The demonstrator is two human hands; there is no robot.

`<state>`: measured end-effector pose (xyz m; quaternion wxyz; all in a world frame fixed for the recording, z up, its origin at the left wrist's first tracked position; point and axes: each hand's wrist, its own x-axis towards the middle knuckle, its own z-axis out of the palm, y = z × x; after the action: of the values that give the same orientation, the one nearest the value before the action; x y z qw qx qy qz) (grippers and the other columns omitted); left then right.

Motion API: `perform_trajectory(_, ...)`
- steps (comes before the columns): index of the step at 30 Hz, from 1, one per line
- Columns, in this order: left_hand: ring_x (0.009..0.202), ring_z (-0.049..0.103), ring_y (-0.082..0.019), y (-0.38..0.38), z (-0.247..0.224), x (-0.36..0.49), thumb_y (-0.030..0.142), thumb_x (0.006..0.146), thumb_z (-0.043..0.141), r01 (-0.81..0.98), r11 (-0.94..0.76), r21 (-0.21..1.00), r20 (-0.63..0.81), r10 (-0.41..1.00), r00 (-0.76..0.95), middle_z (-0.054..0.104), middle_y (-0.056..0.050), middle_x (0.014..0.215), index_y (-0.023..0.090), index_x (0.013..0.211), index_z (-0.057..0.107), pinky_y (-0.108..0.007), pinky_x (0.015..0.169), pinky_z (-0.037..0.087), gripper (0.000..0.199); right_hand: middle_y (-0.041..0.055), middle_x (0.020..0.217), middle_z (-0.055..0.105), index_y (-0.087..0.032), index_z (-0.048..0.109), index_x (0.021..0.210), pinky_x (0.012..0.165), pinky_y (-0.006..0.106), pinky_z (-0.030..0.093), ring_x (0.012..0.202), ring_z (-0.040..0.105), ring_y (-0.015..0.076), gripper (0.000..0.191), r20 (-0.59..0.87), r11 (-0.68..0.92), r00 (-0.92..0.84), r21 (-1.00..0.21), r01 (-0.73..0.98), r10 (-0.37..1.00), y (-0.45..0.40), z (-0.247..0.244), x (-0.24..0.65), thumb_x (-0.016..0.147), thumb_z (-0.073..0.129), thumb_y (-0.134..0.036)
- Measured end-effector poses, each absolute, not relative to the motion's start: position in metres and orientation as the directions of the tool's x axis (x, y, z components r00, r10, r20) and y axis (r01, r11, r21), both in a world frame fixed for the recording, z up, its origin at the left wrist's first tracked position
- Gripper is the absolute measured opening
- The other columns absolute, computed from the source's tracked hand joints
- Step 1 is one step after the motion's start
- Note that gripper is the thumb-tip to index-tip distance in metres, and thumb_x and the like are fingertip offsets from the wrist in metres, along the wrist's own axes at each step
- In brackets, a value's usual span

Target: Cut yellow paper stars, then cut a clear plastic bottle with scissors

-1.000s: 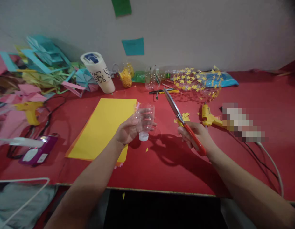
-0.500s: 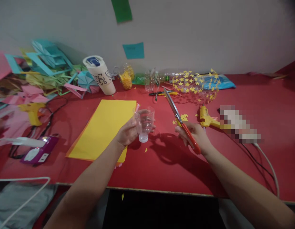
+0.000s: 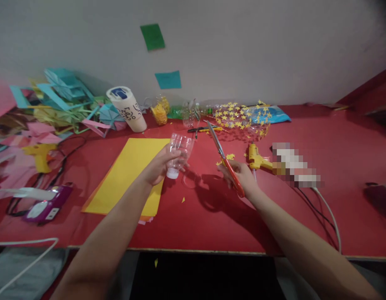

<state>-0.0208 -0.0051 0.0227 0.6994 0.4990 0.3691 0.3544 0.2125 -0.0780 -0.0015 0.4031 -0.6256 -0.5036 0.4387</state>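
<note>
My left hand (image 3: pixel 161 163) is wrapped round a clear plastic bottle piece (image 3: pixel 181 146), cut open at the top and held cap down at a slight tilt. Its white cap (image 3: pixel 172 173) points toward the table near the edge of a stack of yellow paper (image 3: pixel 130 171). In my right hand (image 3: pixel 242 179) are red-handled scissors (image 3: pixel 232 173), their blades pointing up and away to the left, apart from the bottle piece. Small yellow paper stars (image 3: pixel 229 158) lie on the table just beyond that hand. A thin clear plastic ring (image 3: pixel 192 178) seems to rest between the hands.
Yellow glue guns lie at right (image 3: pixel 257 158) and left (image 3: pixel 39 156). A white tumbler (image 3: pixel 130 114), a star-covered clear bottle (image 3: pixel 233 116) and a blue packet (image 3: pixel 274 113) line the back. Folded paper shapes (image 3: pixel 64 91) pile at left, near a purple power strip (image 3: pixel 49 204).
My left hand has tilted the bottle piece, its open top leaning right, and shifted it slightly left. The scissors stay in my right hand. The camera view has shifted a little.
</note>
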Motion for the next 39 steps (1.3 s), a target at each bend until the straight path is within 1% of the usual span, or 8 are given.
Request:
perform_trajectory(2, 0.065, 0.071, -0.022, -0.002, 0.028, -0.026, 0.051, 0.067, 0.073, 0.013, 0.398, 0.917, -0.324, 0.727, 0.605, 0.069, -0.007, 0.091, 0.018, 0.107, 0.054, -0.029, 0.052, 0.050, 0.055, -0.0073, 0.041, 0.043, -0.023, 0.049, 0.062, 0.039, 0.027, 0.033, 0.034, 0.040, 0.0109, 0.054, -0.157, -0.176, 0.101, -0.958, 0.225, 0.982, -0.077, -0.001, 0.213, 0.061, 0.065, -0.074)
perform_trajectory(5, 0.060, 0.070, -0.019, -0.002, 0.025, -0.030, 0.054, 0.067, 0.073, 0.153, 0.442, 0.884, -0.427, 0.630, 0.648, 0.071, -0.008, 0.103, 0.021, 0.113, 0.054, -0.026, 0.047, 0.047, 0.060, -0.0079, 0.039, 0.041, -0.024, 0.046, 0.059, 0.040, 0.027, 0.034, 0.033, 0.039, 0.0102, 0.054, -0.147, -0.162, 0.087, -0.966, 0.201, 0.985, -0.077, 0.000, 0.213, 0.062, 0.066, -0.073)
perform_trajectory(10, 0.087, 0.070, -0.021, -0.007, 0.014, -0.032, 0.043, 0.074, 0.074, 0.333, 0.380, 0.863, -0.497, 0.515, 0.698, 0.072, -0.008, 0.110, 0.023, 0.117, 0.058, -0.031, 0.072, 0.052, 0.050, -0.0068, 0.042, 0.042, -0.024, 0.043, 0.057, 0.039, 0.026, 0.030, 0.036, 0.039, 0.0097, 0.057, -0.114, -0.131, 0.076, -0.950, 0.282, 0.991, -0.076, -0.002, 0.213, 0.063, 0.066, -0.076)
perform_trajectory(14, 0.100, 0.067, -0.023, -0.003, 0.010, -0.030, 0.044, 0.071, 0.076, 0.387, 0.286, 0.877, -0.478, 0.606, 0.636, 0.070, -0.007, 0.109, 0.022, 0.110, 0.062, -0.034, 0.085, 0.050, 0.047, -0.0059, 0.044, 0.043, -0.024, 0.042, 0.058, 0.038, 0.025, 0.027, 0.037, 0.038, 0.0098, 0.059, -0.121, -0.139, 0.073, -0.936, 0.322, 0.990, -0.076, -0.005, 0.213, 0.063, 0.062, -0.079)
perform_trajectory(21, 0.110, 0.061, -0.025, 0.027, 0.003, -0.016, 0.035, 0.061, 0.082, 0.022, -0.010, 1.000, 0.001, 0.929, 0.369, 0.058, -0.009, 0.128, 0.025, 0.114, 0.053, -0.038, 0.094, 0.046, 0.062, -0.0066, 0.043, 0.045, -0.023, 0.046, 0.061, 0.038, 0.026, 0.029, 0.035, 0.039, 0.0099, 0.057, -0.117, -0.137, 0.083, -0.942, 0.305, 0.990, -0.076, -0.004, 0.215, 0.065, 0.065, -0.077)
perform_trajectory(26, 0.104, 0.061, -0.023, 0.013, -0.008, -0.006, 0.041, 0.062, 0.080, 0.165, -0.194, 0.967, 0.129, 0.932, 0.337, 0.057, -0.008, 0.122, 0.024, 0.121, 0.049, -0.044, 0.099, 0.045, 0.069, -0.0079, 0.040, 0.045, -0.023, 0.045, 0.059, 0.036, 0.025, 0.029, 0.032, 0.040, 0.0095, 0.056, -0.150, -0.164, 0.081, -0.965, 0.205, 0.985, -0.075, -0.004, 0.213, 0.060, 0.070, -0.074)
perform_trajectory(33, 0.125, 0.049, -0.034, -0.001, -0.027, -0.009, 0.038, 0.073, 0.075, 0.455, -0.625, 0.635, 0.412, 0.772, 0.484, 0.055, -0.014, 0.130, 0.024, 0.133, 0.048, -0.057, 0.113, 0.030, 0.067, -0.0116, 0.033, 0.039, -0.023, 0.047, 0.058, 0.051, 0.028, 0.050, 0.028, 0.037, 0.0070, 0.048, -0.200, -0.198, 0.035, -0.979, -0.048, 0.979, -0.073, 0.001, 0.208, 0.063, 0.076, -0.062)
perform_trajectory(39, 0.129, 0.042, -0.035, -0.003, -0.031, -0.010, 0.034, 0.080, 0.069, 0.455, -0.801, 0.388, 0.592, 0.595, 0.544, 0.045, -0.014, 0.135, 0.028, 0.133, 0.053, -0.061, 0.115, 0.024, 0.055, -0.0083, 0.034, 0.041, -0.023, 0.041, 0.048, 0.055, 0.028, 0.049, 0.033, 0.040, 0.0072, 0.047, -0.088, -0.088, -0.001, -0.993, 0.075, 0.996, -0.066, 0.014, 0.200, 0.069, 0.075, -0.048)
